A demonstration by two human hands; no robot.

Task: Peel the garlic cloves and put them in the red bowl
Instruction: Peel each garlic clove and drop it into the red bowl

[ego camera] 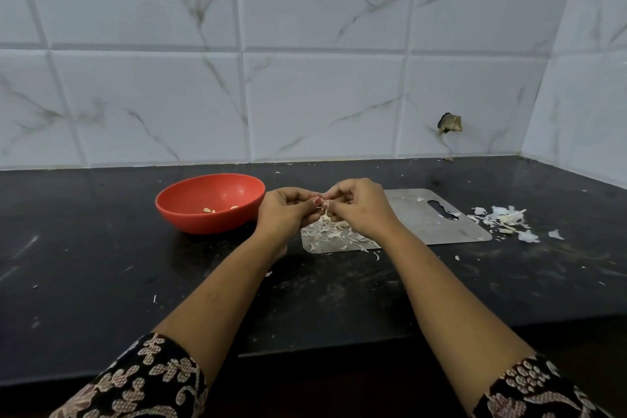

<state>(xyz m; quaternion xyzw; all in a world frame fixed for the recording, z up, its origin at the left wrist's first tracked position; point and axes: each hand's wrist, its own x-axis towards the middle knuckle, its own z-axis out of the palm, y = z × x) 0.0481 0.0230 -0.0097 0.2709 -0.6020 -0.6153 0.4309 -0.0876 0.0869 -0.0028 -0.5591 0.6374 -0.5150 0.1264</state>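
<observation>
- Left hand (288,210) and right hand (359,207) meet just right of the red bowl (203,222), together pinching a small pale garlic clove (325,206).
- Fingers of both are curled.
- Peeled cloves (209,210) lie inside the bowl.

Left hand (285,210), right hand (356,207) on garlic clove (325,206)

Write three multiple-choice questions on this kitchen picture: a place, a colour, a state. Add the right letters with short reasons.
1. Where is the red bowl? A) left of the left hand B) at the counter's right end C) at its front edge
2. The countertop is: A) white B) black C) green
3. The left hand and right hand: A) lie flat B) pinch one garlic clove together C) lift the bowl
1 A: beside that hand. 2 B: black surface. 3 B: fingertips meet on it.
</observation>
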